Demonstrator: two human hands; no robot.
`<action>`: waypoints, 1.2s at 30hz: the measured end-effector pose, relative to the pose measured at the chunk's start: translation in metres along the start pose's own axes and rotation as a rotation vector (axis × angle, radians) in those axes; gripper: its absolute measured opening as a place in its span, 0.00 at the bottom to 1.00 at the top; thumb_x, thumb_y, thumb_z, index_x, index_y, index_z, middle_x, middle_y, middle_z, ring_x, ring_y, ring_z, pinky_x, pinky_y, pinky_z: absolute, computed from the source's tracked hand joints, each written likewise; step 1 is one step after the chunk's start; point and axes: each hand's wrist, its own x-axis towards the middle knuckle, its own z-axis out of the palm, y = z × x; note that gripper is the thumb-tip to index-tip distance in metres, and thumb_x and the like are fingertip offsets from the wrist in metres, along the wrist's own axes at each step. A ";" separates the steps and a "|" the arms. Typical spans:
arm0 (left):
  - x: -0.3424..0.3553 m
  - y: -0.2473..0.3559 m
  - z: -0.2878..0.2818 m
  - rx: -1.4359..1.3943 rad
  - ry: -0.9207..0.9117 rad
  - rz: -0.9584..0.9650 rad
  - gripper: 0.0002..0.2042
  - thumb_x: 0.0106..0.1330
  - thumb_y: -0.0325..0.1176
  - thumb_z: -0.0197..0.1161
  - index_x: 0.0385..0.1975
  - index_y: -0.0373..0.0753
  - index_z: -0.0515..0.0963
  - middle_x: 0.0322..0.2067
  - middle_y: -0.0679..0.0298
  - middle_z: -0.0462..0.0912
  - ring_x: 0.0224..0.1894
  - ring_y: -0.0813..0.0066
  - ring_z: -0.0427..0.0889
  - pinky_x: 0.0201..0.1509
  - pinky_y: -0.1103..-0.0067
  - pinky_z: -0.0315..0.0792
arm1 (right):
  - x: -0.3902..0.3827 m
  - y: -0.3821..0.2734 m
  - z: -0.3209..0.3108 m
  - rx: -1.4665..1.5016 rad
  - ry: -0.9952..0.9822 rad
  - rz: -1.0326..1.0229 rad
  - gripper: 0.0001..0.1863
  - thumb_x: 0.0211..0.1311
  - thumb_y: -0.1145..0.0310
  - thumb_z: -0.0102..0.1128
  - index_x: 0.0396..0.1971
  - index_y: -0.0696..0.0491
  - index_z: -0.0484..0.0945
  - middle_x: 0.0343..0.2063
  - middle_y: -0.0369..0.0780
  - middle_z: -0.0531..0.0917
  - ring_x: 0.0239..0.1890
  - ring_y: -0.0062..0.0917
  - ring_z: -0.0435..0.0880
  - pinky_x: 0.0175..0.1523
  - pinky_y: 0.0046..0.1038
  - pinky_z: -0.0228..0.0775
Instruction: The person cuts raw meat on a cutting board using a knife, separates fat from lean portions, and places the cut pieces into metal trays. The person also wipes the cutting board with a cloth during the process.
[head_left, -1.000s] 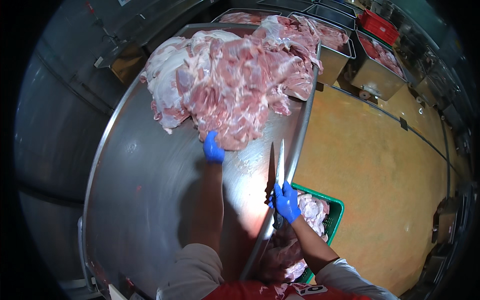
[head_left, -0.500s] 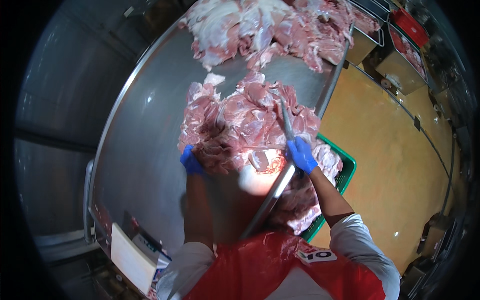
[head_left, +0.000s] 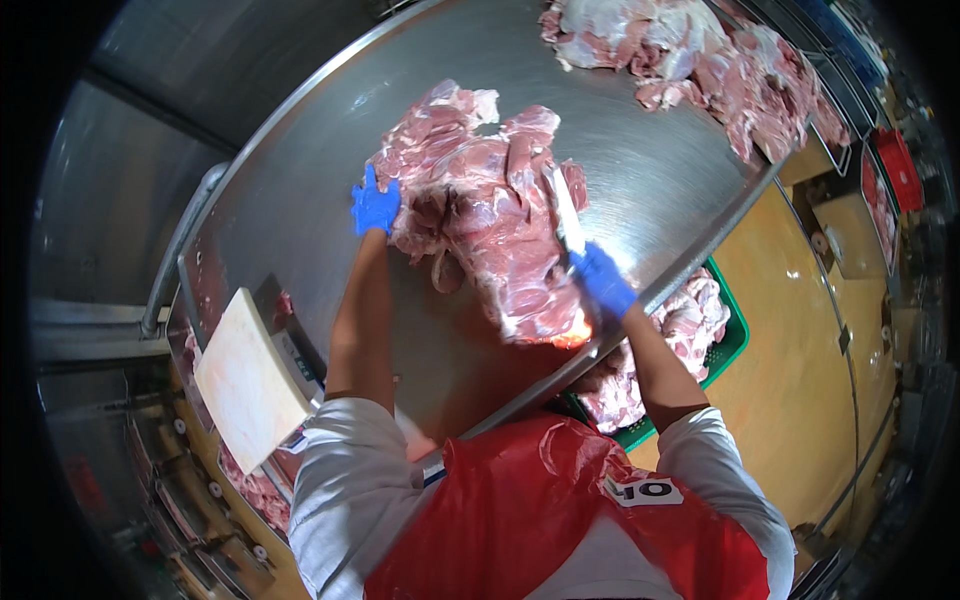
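Observation:
A large slab of raw meat (head_left: 480, 210) lies spread on the metal table (head_left: 290, 200) in front of me. My left hand (head_left: 376, 205), in a blue glove, rests against the slab's left edge with its fingers spread. In my right hand (head_left: 606, 280), also gloved in blue, is a knife (head_left: 565, 208) gripped by its handle. The blade points away from me and lies along the right side of the meat; whether it is in the flesh I cannot tell.
More meat (head_left: 690, 60) is heaped at the table's far right. Below the right edge stands a green crate (head_left: 735, 335) holding meat. A white board (head_left: 250, 380) is at the near left. Bins and a red crate (head_left: 897, 168) stand on the yellow floor (head_left: 790, 330) at right.
My view has turned, so the far pile appears further right. The slab now sits further in from the near table edge. My left hand's fingers show spread at its side; the knife remains in my right.

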 end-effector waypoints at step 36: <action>-0.189 -0.091 -0.021 0.165 0.056 0.744 0.40 0.41 0.56 0.67 0.62 0.62 0.69 0.71 0.59 0.50 0.72 0.49 0.49 0.65 0.34 0.38 | 0.017 -0.045 0.015 -0.295 -0.133 0.016 0.16 0.68 0.62 0.57 0.47 0.60 0.77 0.28 0.40 0.83 0.29 0.22 0.75 0.39 0.28 0.72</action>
